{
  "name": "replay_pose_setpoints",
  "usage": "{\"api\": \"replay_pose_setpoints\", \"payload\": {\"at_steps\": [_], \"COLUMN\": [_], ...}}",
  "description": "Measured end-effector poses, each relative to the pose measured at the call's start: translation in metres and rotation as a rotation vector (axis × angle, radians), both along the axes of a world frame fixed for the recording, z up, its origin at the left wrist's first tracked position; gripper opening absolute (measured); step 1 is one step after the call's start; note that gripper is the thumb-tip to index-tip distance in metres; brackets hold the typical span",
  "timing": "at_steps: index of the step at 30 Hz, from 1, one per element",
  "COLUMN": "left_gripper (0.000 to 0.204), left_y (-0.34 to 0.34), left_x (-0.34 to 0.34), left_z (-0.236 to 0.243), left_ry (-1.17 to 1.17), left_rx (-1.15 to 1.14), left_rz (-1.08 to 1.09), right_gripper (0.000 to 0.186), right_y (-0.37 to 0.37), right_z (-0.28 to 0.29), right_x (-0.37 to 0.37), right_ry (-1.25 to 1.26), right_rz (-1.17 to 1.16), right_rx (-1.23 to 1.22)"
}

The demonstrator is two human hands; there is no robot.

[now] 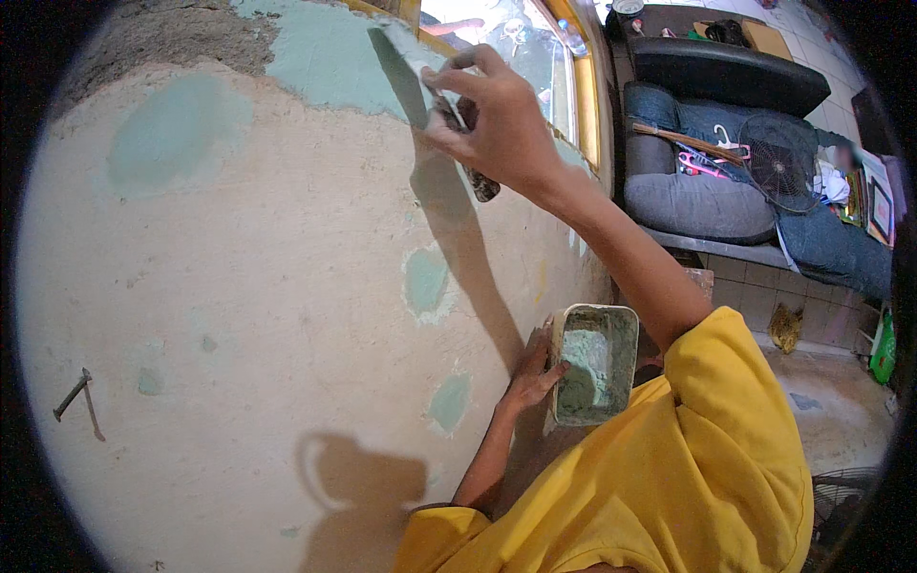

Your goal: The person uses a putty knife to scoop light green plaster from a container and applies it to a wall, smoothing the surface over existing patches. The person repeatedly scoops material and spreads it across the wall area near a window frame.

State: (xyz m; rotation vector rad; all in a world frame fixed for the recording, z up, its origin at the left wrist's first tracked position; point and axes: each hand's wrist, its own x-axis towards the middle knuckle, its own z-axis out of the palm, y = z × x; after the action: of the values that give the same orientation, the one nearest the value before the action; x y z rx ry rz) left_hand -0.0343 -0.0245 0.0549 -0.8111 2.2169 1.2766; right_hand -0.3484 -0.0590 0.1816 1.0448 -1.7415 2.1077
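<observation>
My right hand [506,124] is raised to the upper part of a plastered wall [287,286], its fingers closed round a putty knife [484,186]. The dark handle sticks out below my palm. Its pale-smeared blade lies at the pale green filler [330,62] beside a window frame; whether it touches cannot be told. Lower down, my left hand [531,377] grips the side of a rectangular tub [626,320], thumb over the rim. Pale green paste [585,353] coats the tub's bottom and walls.
More green patches [177,134] dot the wall. A nail [72,394] juts out at the left. Bare rough cement [172,38] shows at the top left. To the right stand a dark sofa [702,205] with a fan guard [783,162] and hangers, and a tiled floor beyond.
</observation>
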Motion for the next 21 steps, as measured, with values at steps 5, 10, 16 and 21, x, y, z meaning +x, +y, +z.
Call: {"api": "replay_pose_setpoints", "payload": {"at_steps": [5, 10, 16, 21], "left_gripper": [0.092, 0.093, 0.097, 0.096], "left_y": [0.000, 0.002, -0.003, -0.004], "left_x": [-0.007, 0.000, -0.002, 0.005], "left_z": [0.009, 0.004, 0.001, -0.006], "left_ry": [-0.039, -0.043, -0.006, -0.099], "left_rx": [-0.010, -0.016, 0.009, -0.067], "left_rz": [-0.028, 0.013, -0.024, -0.009], "right_gripper": [0.045, 0.046, 0.040, 0.040], "right_y": [0.011, 0.059, 0.023, 0.013], "right_z": [-0.014, -0.015, -0.003, 0.001], "right_x": [0.031, 0.044, -0.013, 0.020], "right_ry": [0.033, -0.033, 0.011, 0.065], "right_rz": [0.131, 0.213, -0.042, 0.006], "right_rx": [0.089, 0.148, 0.152, 0.157]}}
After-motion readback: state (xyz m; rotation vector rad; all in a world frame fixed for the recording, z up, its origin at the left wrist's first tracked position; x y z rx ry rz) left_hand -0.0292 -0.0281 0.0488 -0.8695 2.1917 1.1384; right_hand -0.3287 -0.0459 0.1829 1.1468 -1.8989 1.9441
